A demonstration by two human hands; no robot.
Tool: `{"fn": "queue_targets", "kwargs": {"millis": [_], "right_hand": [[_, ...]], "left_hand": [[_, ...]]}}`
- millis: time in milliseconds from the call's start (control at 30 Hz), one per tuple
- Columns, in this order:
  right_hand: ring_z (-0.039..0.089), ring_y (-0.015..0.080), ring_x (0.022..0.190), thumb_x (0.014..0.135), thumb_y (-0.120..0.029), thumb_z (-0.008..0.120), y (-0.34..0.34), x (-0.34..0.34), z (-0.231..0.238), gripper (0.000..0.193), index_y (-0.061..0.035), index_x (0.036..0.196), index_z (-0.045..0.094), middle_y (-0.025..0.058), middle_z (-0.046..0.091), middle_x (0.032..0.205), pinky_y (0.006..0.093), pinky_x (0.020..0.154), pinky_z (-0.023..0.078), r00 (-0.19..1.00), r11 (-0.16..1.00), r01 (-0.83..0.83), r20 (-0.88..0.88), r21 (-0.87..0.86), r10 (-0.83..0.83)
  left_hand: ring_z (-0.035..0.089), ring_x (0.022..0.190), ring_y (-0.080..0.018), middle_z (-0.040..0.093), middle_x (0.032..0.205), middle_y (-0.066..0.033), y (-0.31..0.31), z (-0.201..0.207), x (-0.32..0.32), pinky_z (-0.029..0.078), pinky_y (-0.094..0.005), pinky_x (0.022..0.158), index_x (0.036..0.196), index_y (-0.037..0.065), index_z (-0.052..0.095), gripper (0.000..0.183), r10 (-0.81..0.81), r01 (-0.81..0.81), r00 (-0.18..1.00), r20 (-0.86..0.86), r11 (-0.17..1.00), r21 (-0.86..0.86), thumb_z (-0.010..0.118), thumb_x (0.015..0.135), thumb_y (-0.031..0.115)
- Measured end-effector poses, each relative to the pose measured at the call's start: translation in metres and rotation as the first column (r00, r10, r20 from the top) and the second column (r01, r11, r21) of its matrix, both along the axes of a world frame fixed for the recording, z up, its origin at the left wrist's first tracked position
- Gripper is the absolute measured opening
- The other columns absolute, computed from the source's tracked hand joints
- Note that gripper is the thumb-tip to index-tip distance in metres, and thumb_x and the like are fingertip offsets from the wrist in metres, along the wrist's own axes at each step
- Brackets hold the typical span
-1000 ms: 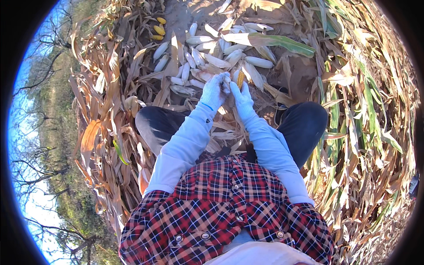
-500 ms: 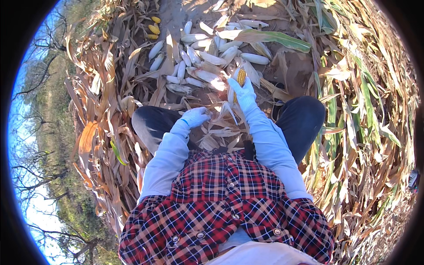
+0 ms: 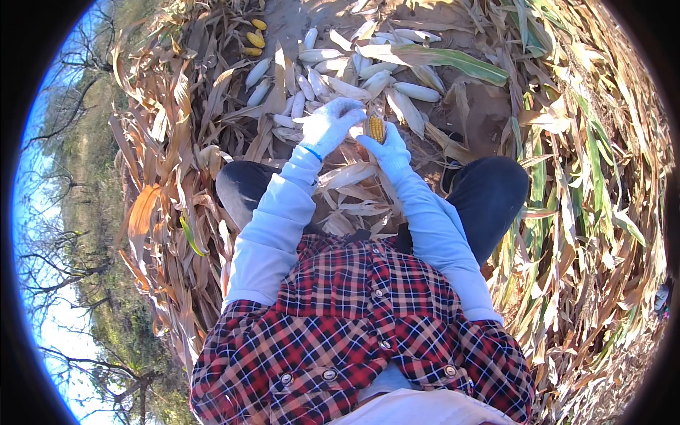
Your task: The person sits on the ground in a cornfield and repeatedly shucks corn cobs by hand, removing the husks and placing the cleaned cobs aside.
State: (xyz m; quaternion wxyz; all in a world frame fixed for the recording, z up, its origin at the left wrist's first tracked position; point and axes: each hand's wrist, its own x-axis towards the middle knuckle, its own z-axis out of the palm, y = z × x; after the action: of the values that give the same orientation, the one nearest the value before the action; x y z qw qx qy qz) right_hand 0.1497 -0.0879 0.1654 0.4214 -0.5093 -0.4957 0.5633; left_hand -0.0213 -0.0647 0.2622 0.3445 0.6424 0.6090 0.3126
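In my right hand [image 3: 388, 152], white-gloved, a yellow corn cob [image 3: 375, 129] stands upright, its kernels bare, with the thumb along its near side. Pale husk shows around the cob's upper part. My left hand [image 3: 329, 127], also gloved, reaches in from the left with its fingers bent and spread, fingertips close beside the cob. Whether those fingertips touch the husk cannot be made out. Beneath both hands, loose dry husks [image 3: 347, 177] lie between my bent legs.
Several ears in pale husks [image 3: 319, 55] lie on the bare soil ahead. A few husked yellow cobs [image 3: 255, 39] rest at the far left. Dry corn stalks are heaped on the left [image 3: 152, 205] and right [image 3: 595, 177]. A long green leaf [image 3: 446, 58] crosses the ears.
My left hand has risen from near my left knee to beside the cob, its fingers spreading. My right hand has drawn the cob slightly nearer and left.
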Motion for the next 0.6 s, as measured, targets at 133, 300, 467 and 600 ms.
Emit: {"fn": "queue_targets", "kwargs": {"millis": [133, 300, 467, 600], "right_hand": [[0.065, 0.0166, 0.099, 0.08, -0.041, 0.088, -0.004, 0.0, 0.011, 0.066, -0.0043, 0.127, 0.059, 0.0089, 0.069, 0.111, 0.0347, 0.089, 0.053, 0.994, 0.998, -0.059, 0.088, 0.019, 0.057], [0.067, 0.0223, 0.108, 0.076, -0.048, 0.089, -0.004, 0.001, 0.002, 0.079, -0.0033, 0.134, 0.057, 0.0145, 0.069, 0.119, 0.037, 0.095, 0.052, 0.993, 0.996, -0.089, 0.082, -0.008, 0.089], [0.064, 0.0157, 0.103, 0.084, -0.035, 0.086, -0.003, -0.01, -0.003, 0.065, -0.0034, 0.132, 0.056, 0.0066, 0.067, 0.116, 0.0339, 0.094, 0.052, 0.991, 0.995, -0.073, -0.107, 0.062, 0.079], [0.061, 0.0167, 0.113, 0.086, -0.03, 0.086, -0.001, -0.013, -0.011, 0.069, 0.0004, 0.137, 0.052, 0.01, 0.063, 0.126, 0.0336, 0.098, 0.05, 0.866, 0.999, -0.017, -0.498, 0.04, 0.035]], "left_hand": [[0.072, 0.088, -0.0183, 0.076, 0.099, -0.0104, -0.004, 0.014, 0.022, 0.056, -0.0326, 0.08, 0.117, 0.004, 0.074, 0.041, -0.011, -0.015, 0.978, -0.21, 0.993, -0.121, 0.071, 0.093, 0.037], [0.071, 0.08, -0.0202, 0.075, 0.089, -0.01, 0.002, 0.0, 0.023, 0.056, -0.0355, 0.074, 0.111, 0.005, 0.075, 0.035, -0.003, 0.058, 0.862, -0.507, 0.994, 0.092, 0.067, 0.094, 0.035], [0.07, 0.08, -0.0182, 0.073, 0.092, -0.0071, 0.003, -0.04, 0.014, 0.056, -0.0311, 0.071, 0.107, -0.002, 0.073, 0.026, 0.29, -0.269, 0.931, 0.222, 0.956, -0.119, 0.065, 0.098, 0.022], [0.059, 0.065, -0.0134, 0.065, 0.081, -0.0069, -0.006, -0.042, 0.028, 0.047, -0.0257, 0.057, 0.104, 0.0, 0.071, 0.021, 0.498, -0.201, 0.359, 0.789, 0.867, -0.456, 0.058, 0.103, 0.017]]}}
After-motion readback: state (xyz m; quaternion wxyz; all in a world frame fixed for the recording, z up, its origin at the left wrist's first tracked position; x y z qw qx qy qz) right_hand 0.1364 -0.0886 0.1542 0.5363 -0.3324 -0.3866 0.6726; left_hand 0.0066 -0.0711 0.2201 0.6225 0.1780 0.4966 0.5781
